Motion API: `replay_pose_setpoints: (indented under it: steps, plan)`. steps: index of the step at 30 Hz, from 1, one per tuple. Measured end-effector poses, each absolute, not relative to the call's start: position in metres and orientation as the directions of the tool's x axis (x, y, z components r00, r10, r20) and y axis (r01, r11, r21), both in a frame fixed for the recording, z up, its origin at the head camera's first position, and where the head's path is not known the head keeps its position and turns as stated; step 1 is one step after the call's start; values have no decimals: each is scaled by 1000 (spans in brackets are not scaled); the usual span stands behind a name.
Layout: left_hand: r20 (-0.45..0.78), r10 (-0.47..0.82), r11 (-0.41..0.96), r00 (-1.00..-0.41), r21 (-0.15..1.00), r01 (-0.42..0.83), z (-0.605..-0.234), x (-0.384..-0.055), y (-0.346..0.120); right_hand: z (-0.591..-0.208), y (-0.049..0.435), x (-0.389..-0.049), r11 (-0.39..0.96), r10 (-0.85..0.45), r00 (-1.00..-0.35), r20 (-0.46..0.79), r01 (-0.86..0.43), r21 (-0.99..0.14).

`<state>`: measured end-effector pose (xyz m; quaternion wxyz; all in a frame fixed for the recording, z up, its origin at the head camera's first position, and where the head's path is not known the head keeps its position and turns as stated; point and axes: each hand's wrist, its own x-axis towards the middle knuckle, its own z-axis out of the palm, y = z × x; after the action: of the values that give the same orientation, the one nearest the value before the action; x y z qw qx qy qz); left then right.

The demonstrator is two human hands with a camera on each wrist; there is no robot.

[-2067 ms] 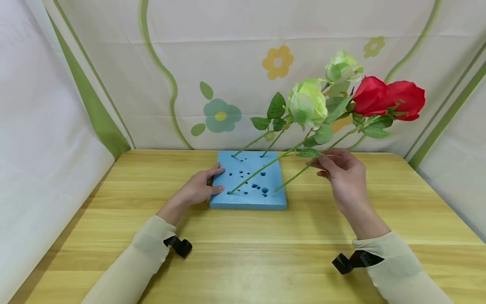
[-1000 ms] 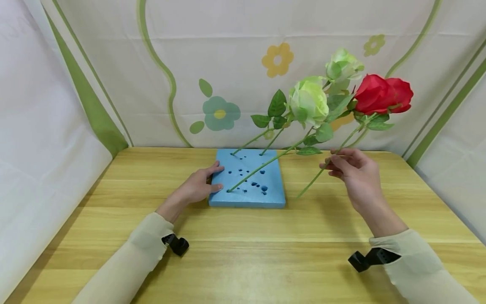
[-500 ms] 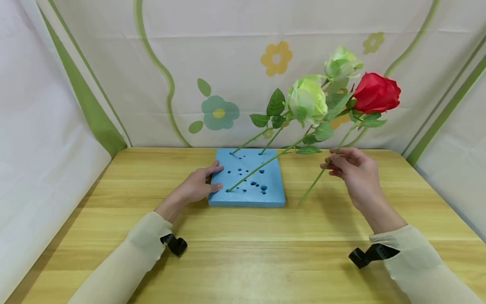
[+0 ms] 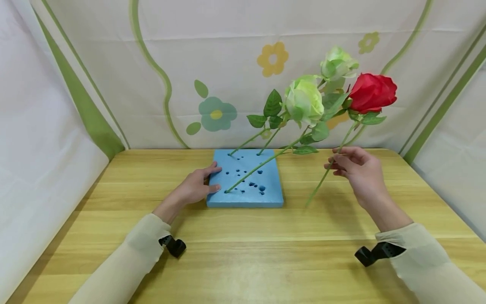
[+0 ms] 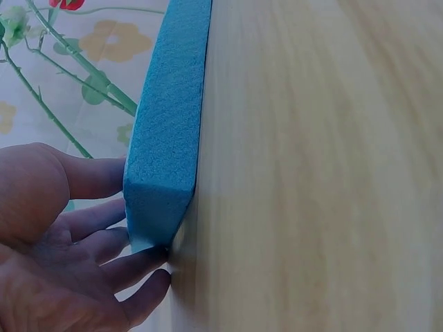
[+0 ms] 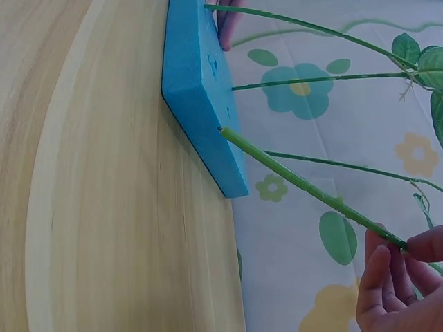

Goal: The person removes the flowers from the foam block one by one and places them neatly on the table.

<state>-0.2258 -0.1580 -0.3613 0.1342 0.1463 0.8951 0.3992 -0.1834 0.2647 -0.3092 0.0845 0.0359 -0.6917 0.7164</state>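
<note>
My right hand (image 4: pixel 358 173) pinches the green stem of a red rose (image 6: pixel 304 183) between thumb and fingers. The stem slants, its cut end low and to the right of a blue foam block (image 4: pixel 271 198), apart from it. My left hand (image 4: pixel 195 185) rests at the block's left edge, thumb and a finger on the top face, other fingers along the side in the left wrist view. Stems stand slanted in the block, including that of a pale green rose (image 4: pixel 303 101) in front. Another pale green rose (image 4: pixel 338 63) is behind it. The red blooms overlap, so the rear one is mostly hidden.
Several holes (image 4: pixel 262 188) pit the block's top face. Under it is a wood-grain table (image 4: pixel 243 261). A white curtain (image 4: pixel 228 55) printed with flowers and green lines hangs behind, with white cloth at both sides.
My right hand has shifted right with its rose, taking the stem end from over the block's right side to beyond it. The stem stands steeper. My left hand stays on the block.
</note>
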Motion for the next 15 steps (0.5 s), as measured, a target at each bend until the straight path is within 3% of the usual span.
replay_pose_setpoints:
  steps: [15]
  plan:
    - [-117,374,641,-920,750,165,-361,-225,-157,-310,276,-184,24,49,-986,162,-161,-987]
